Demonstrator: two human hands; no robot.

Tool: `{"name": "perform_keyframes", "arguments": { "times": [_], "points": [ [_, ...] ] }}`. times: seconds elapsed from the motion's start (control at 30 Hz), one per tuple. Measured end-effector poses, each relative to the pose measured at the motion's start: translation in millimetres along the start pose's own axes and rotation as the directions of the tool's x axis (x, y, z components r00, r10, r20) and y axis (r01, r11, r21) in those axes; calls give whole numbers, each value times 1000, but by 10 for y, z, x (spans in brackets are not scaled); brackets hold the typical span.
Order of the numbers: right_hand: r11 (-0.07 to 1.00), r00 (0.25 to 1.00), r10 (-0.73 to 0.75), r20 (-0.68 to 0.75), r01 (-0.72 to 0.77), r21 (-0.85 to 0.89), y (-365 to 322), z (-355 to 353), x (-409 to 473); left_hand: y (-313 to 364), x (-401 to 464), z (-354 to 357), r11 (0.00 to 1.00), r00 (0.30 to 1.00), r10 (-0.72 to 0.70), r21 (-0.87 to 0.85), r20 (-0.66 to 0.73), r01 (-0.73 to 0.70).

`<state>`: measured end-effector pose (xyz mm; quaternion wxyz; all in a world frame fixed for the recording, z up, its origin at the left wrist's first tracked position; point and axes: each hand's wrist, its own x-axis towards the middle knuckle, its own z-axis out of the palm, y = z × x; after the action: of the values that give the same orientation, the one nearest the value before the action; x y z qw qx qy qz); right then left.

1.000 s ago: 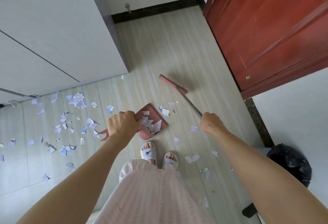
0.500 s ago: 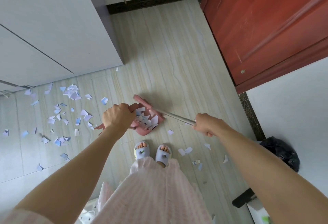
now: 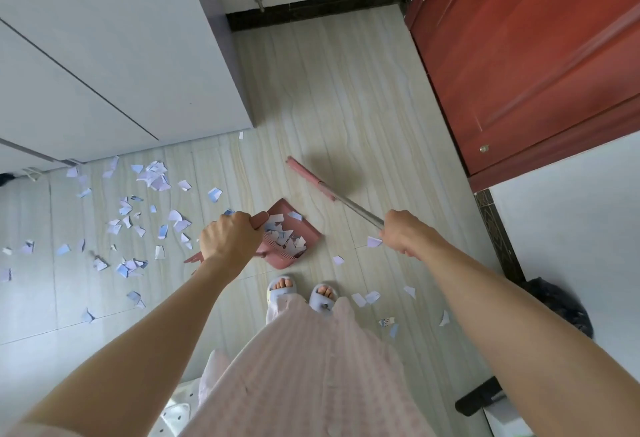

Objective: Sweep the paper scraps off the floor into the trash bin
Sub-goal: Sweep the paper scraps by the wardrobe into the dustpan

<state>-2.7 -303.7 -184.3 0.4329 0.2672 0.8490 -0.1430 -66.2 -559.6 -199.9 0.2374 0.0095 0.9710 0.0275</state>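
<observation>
Left hand [image 3: 230, 237] clenches the dustpan [image 3: 292, 241] handle; right hand [image 3: 403, 232] grasps the broom [image 3: 311, 178] pole. Scraps [image 3: 152, 177] at nine o'clock look light and flighty, needing gentle strokes.

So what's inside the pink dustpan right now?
The dustpan holds a pile of paper scraps. The left hand gripping its handle covers the near-left part.

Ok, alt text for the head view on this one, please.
Seen from above, a person's left hand grips a pink dustpan holding paper scraps, while the right hand holds a pink broom raised beside it. More scraps litter the tiled floor to the left.
</observation>
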Motion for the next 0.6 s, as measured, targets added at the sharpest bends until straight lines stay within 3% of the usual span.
{"name": "perform_keyframes", "arguments": {
  "times": [0.13, 0.23, 0.3, 0.43, 0.6],
  "points": [
    [996, 999, -47, -23, 45, -79, -173, 373, 64, -106, 4, 46, 999, 999, -34, -14, 3, 34],
    [988, 991, -89, 98, 100, -117, -227, 596, -47, -121, 32, 29, 999, 999, -33, -8, -1, 33],
    [992, 978, -82, 191, 99, -81, -227, 483, -92, -94, 70, 18, 999, 999, -37, -11, 6, 37],
    [989, 954, -59, 295, 15, 148, -240, 185, -218, -140, 81, 16, 1000, 999, 13, -9, 39, -12],
    [977, 967, -39, 251, -16, 213, -237, 218, -444, -198, -17, -25, 998, 990, 40, -47, 132, -34]
  ]
}}
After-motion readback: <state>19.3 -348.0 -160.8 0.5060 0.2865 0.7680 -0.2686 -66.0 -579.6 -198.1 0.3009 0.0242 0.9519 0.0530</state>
